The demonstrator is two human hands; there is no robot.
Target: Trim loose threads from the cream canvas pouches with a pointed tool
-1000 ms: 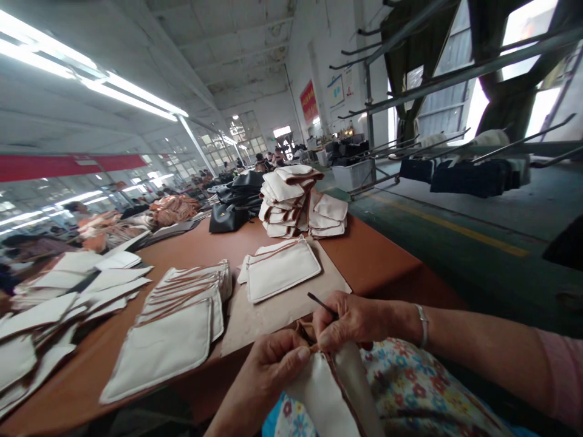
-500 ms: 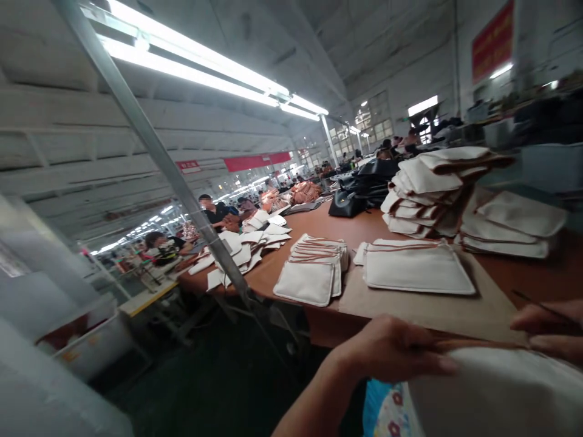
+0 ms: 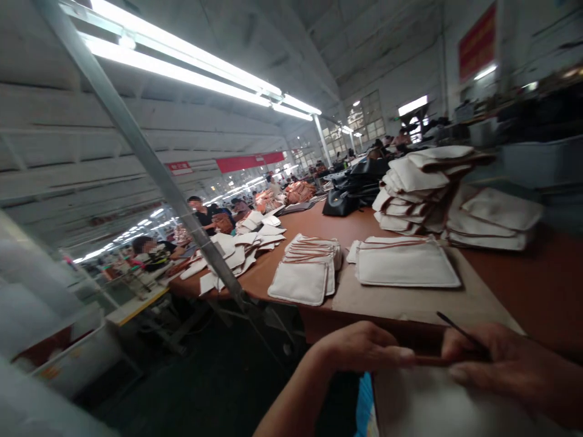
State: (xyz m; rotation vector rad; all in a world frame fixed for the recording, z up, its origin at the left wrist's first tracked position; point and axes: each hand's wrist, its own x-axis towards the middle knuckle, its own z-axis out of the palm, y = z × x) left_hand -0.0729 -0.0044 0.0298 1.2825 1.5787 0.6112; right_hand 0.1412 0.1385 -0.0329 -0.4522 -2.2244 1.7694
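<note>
My left hand (image 3: 364,347) is closed on the brown-trimmed top edge of a cream fabric panel (image 3: 437,403), thumb pointing right along it. My right hand (image 3: 510,361) pinches the same edge a short way to the right. A thin dark stick-like tool (image 3: 460,331) juts from between its fingers; what kind it is I cannot tell. The panel runs out of view at the bottom. Just beyond my hands, cream stitched panels (image 3: 405,267) with brown edges lie on a tan board (image 3: 392,306). A fanned stack of smaller cream panels (image 3: 300,280) lies to their left.
Tall piles of cream panels (image 3: 410,200) stand at the back right of the brown-covered table (image 3: 319,221). Black bags (image 3: 350,191) and loose cream pieces (image 3: 237,249) lie farther off. A slanting metal post (image 3: 150,164) rises at the left. Co-workers sit beyond.
My right hand has come left into fuller view, closer to my left hand, with the dark tool in it. The camera view has shifted slightly to the right.
</note>
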